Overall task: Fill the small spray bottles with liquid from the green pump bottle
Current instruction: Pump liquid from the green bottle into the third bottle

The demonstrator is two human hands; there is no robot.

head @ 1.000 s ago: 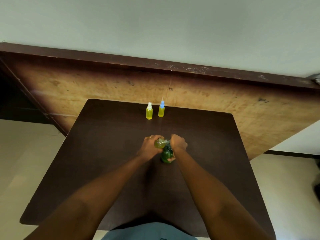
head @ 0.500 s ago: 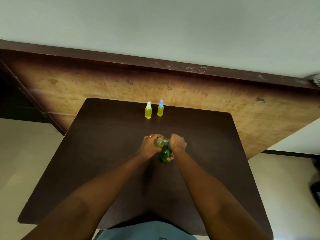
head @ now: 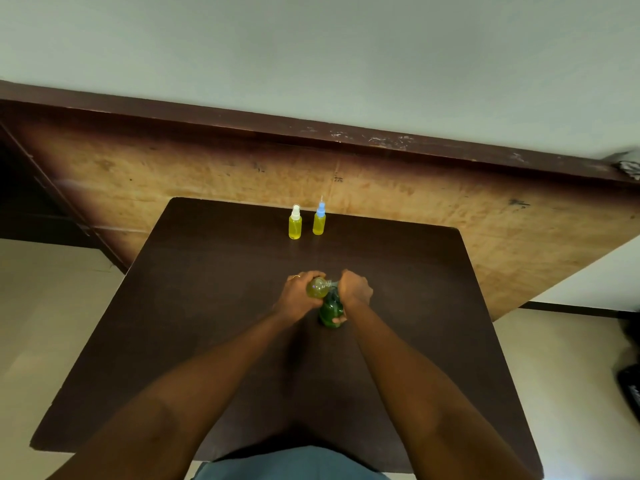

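The green pump bottle (head: 330, 310) stands at the middle of the dark table (head: 214, 306). My right hand (head: 355, 287) grips its top, fingers curled over the pump head and thumb on the bottle's side. My left hand (head: 299, 293) holds a small clear bottle (head: 318, 287) with yellow-green liquid, tilted on its side, its neck against the pump's nozzle. Two small spray bottles full of yellow liquid stand at the table's far edge: one with a white cap (head: 295, 223), one with a blue cap (head: 319, 220).
Beyond the table's far edge rises a large worn wooden panel (head: 415, 202) with a dark top rim. Pale floor lies on both sides of the table. A dark object (head: 630, 389) sits on the floor at the right.
Both hands and the bottles keep the same hold and place. Only the camera has shifted slightly.
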